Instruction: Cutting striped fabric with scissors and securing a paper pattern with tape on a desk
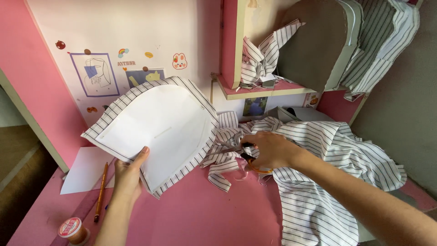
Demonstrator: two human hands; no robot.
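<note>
Item 1: cut fabric piece point(189, 98), white with dark stripes, curved along its upper edge, with a white paper pattern point(157, 132) of the same outline laid on its face so that a striped margin shows all round. Held tilted above the pink worktop point(214, 218), left of centre.

Item 2: left hand point(129, 175), closed on the lower edge of the fabric piece and pattern, thumb on the paper face, fingers behind.

Item 3: right hand point(269, 149), closed around the orange-handled scissors point(248, 159); blades point left toward the fabric piece, their tips just beside its right edge. Whether the blades are open cannot be told.

Item 4: striped scraps point(223, 157), narrow trimmings, lying on the worktop just below the scissors.

Item 5: striped garment point(327, 182), same cloth, heaped on the right of the worktop under the right forearm.

Item 6: white sheet point(84, 171) flat at the left of the worktop, with an orange pencil point(101, 191) lying across its lower edge.

Item 7: thread spool point(72, 229), pink-topped, at the near left corner.

Item 8: pink shelf point(264, 93) above the worktop, carrying more striped cloth point(261, 57) and a grey card shape point(314, 41).

Item 9: white wall point(150, 32) behind, with small stickers and 2 framed drawings.
</note>
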